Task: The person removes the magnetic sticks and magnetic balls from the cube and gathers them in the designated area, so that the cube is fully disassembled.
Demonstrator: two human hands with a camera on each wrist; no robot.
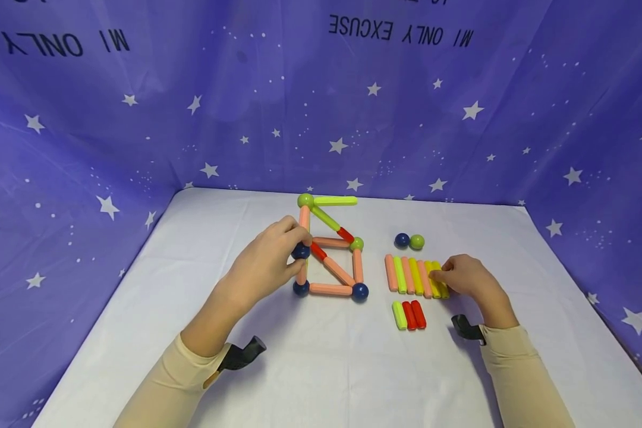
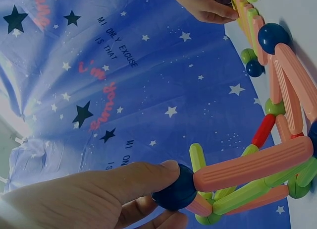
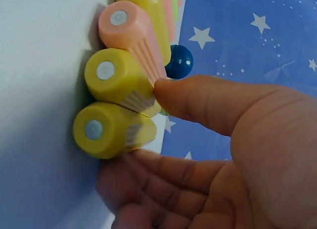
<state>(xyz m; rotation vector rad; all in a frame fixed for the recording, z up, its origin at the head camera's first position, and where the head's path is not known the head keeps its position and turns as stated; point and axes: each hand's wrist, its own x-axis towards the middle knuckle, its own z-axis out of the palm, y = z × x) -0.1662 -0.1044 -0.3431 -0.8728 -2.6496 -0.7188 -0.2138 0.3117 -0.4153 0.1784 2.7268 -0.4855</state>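
Note:
My left hand (image 1: 264,261) pinches a dark blue ball (image 2: 174,192) between thumb and fingers. A pink magnetic rod (image 2: 252,164) runs from that ball to another blue ball low in a frame of rods and balls. The frame's base shows pink rods (image 1: 330,289), with blue balls (image 1: 360,292) and a green ball (image 1: 356,244) at corners. Higher up, a green ball (image 1: 305,201) joins yellow-green rods. My right hand (image 1: 471,276) is at the right end of a row of rods, its thumb and fingers gripping the two yellow magnetic rods (image 3: 101,130) there, which lie side by side.
Pink, yellow and yellow-green rods (image 1: 403,274) continue the row leftward. Nearer the front lie a short yellow-green rod (image 1: 399,315) and two short red rods (image 1: 414,315). Behind the row sit a loose blue ball (image 1: 402,240) and green ball (image 1: 417,242). A starry purple cloth (image 1: 278,107) hangs behind the white table (image 1: 321,380).

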